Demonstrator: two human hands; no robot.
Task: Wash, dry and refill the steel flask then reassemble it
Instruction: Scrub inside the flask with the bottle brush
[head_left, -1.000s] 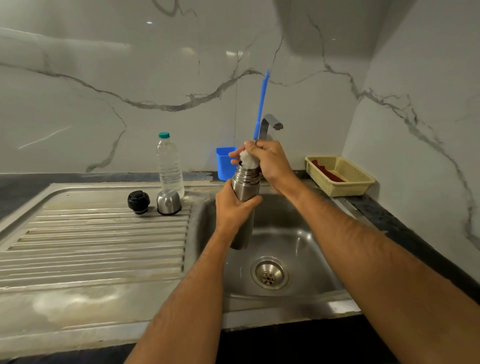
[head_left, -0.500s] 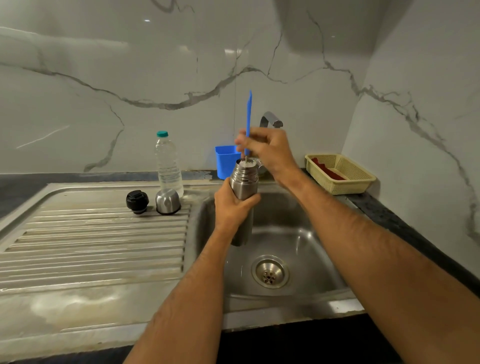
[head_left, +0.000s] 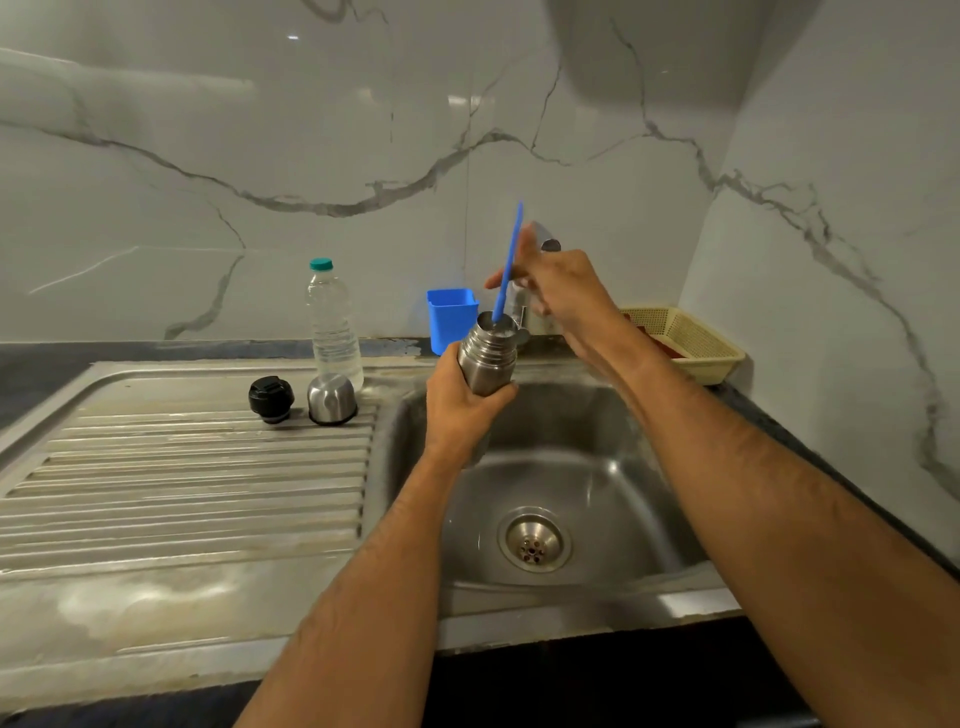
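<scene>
Scrubbing was the step in hand: the steel flask (head_left: 487, 353) stood open-mouthed above the sink (head_left: 613, 467), tilted a little toward the wall, with the blue brush handle (head_left: 508, 262) running down into its neck and the brush head out of sight inside. Your left hand (head_left: 460, 413) was clenched around the flask's body just below the ribbed shoulder. Your right hand (head_left: 563, 291) was up at the handle, blurred; it seemed pinched on the handle partway up, but you could not tell how firmly. The tap (head_left: 545, 241) showed just behind that hand, and no water could be made out.

Out on the draining board (head_left: 182, 467), the black stopper (head_left: 270, 398) and the steel cup lid (head_left: 331, 399) sat side by side, the lid just in front of the plastic water bottle (head_left: 332, 322). A blue tub (head_left: 451, 317) stood against the wall behind the flask, and a yellow basket (head_left: 691, 338) lay to the right of the basin.

From here, the risks looked like these. A wet steel wall could have slipped through your one-handed hold and dropped into the basin. Pulling the brush out fast would likely have flicked water at the wall. An elbow sweeping left might have knocked the lid or toppled the bottle.
</scene>
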